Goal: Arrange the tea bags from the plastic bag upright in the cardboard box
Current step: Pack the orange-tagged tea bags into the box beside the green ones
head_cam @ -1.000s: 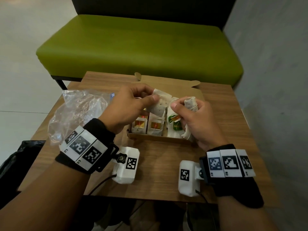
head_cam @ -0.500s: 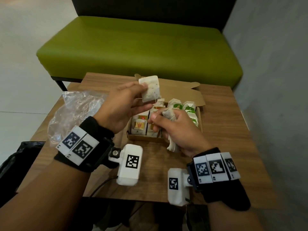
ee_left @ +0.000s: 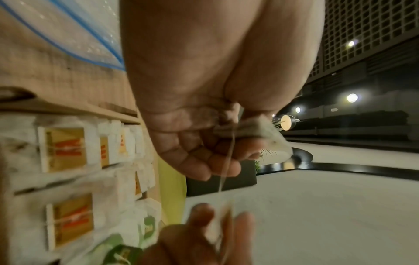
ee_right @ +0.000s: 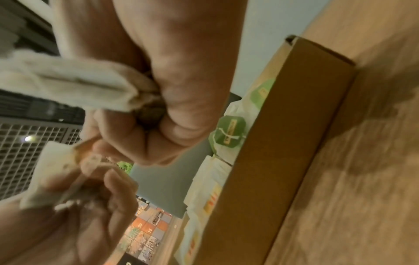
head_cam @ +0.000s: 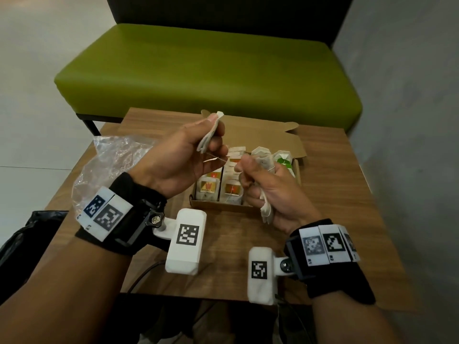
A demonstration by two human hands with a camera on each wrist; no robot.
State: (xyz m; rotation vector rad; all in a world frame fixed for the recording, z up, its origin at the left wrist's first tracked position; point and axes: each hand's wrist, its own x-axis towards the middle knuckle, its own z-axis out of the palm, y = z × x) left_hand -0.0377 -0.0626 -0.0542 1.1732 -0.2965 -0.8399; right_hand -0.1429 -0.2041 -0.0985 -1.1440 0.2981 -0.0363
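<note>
While both hands hovered above the cardboard box [head_cam: 295, 175], the step in hand looked like freeing one tea bag from a tangle of strings. The left hand [head_cam: 178, 160] pinched a single tea bag [head_cam: 210, 135] between thumb and forefinger, raised over the box's far left corner. Its thin string [head_cam: 215, 158] ran rightwards to the right hand [head_cam: 268, 192], which was closed in a fist round a bunch of tea bags [head_cam: 264, 160], some poking out above the knuckles and some hanging below the palm.

To do this well, the string wanted drawing out slowly, with the right hand's thumb and forefinger easing it loose, since a sharp tug would likely tear the paper or pull off the tag. Once free, the bag wanted setting on its edge, tag forward, in a row with room.

Inside the box stood rows of filed tea bags [head_cam: 208, 192], orange-tagged on the left and green-tagged on the right, directly beneath and between the hands. On the worktop [head_cam: 335, 194] the clear plastic bag [head_cam: 109, 165] lay to the left, just behind the left wrist; whether any bags remained in it could not be told.
</note>
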